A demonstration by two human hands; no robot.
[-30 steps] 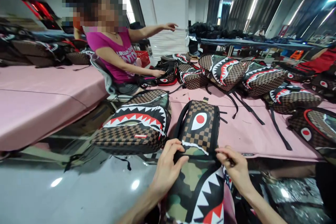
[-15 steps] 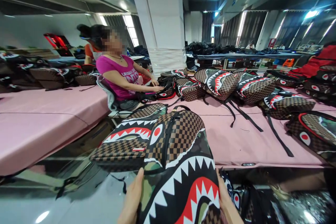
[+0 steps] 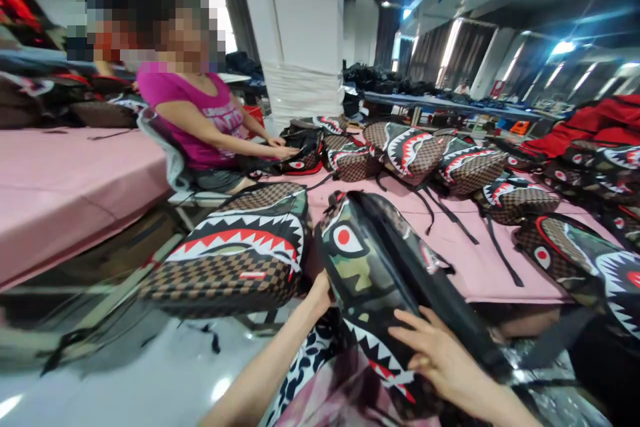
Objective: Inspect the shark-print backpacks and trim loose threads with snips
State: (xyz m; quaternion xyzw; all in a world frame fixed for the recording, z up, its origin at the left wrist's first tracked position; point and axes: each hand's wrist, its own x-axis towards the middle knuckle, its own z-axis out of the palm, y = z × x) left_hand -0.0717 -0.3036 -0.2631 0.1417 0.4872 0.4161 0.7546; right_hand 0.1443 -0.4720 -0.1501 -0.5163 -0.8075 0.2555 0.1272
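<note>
The backpack [image 3: 357,267] in the person's hands leans over the near edge of the pink worktop [image 3: 475,270]. Its top is over the worktop, and its low end is over the person's lap [image 3: 345,397]. It has a red and white eye, green patches and white pointy teeth. I cannot see what is inside.

The left hand [image 3: 323,288] is at the bag's left side, with most of its fingers hidden, so I cannot tell if they pinch. The right hand [image 3: 435,353] is over the bag's lower front, its fingers [image 3: 411,321] spread apart.

Just beside it, to the left, lies a brown checked backpack [image 3: 220,257]. It has a small red and white label [image 3: 253,275], too tiny to read. More shark-mouth backpacks [image 3: 407,150] sit farther back, their insides hidden. A co-worker in a pink shirt [image 3: 193,117] has a hand on a black bag [image 3: 300,159]. The white letters on the shirt are too blurry to read.
</note>
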